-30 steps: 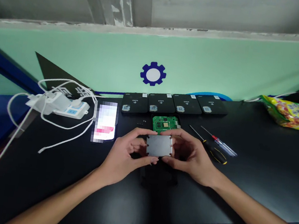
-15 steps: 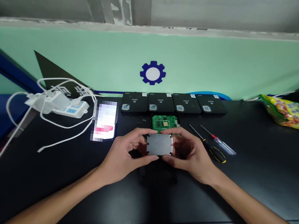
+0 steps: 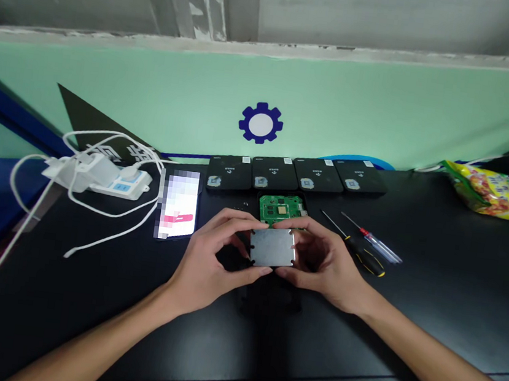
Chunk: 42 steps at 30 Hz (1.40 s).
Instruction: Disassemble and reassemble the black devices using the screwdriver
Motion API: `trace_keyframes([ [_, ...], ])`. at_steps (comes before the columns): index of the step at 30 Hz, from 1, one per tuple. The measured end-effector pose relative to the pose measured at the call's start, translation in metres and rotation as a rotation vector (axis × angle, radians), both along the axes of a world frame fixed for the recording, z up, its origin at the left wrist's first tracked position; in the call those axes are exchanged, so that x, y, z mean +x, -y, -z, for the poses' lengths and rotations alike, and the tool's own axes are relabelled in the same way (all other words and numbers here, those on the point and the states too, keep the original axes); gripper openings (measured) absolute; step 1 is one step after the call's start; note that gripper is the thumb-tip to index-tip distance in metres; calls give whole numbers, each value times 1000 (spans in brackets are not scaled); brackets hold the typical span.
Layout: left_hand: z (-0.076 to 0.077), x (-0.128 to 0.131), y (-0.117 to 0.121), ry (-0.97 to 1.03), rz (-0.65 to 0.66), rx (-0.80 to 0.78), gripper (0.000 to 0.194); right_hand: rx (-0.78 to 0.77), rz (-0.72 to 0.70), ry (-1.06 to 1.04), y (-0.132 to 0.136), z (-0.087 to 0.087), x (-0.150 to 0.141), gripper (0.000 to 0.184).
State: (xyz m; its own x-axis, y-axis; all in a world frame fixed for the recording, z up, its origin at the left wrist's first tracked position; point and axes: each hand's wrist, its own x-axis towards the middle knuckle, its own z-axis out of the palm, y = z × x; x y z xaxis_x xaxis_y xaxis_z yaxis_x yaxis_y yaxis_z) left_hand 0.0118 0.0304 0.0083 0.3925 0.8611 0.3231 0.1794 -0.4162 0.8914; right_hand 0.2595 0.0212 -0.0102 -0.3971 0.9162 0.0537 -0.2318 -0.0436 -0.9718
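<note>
Four boxes (image 3: 275, 176) line the black table (image 3: 436, 299) near a green wall (image 3: 362, 108).

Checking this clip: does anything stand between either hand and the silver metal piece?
Nothing visible does: the left hand and right hand already hold the silver metal piece by its edges. The green circuit board lies beyond it, and the black-and-yellow screwdriver lies to the right.

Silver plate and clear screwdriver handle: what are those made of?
Silver plate: probably metal with a satin finish, judging by its grey sheen and bright edge. Clear screwdriver handle: likely glossy plastic, since it looks transparent with bright streaks.
</note>
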Motion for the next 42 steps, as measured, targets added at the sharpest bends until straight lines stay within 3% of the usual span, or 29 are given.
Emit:
trace_keyframes([
  [42, -3, -1, 0, -88, -14, 19, 51, 8, -10, 44, 0, -4, 0, 56],
])
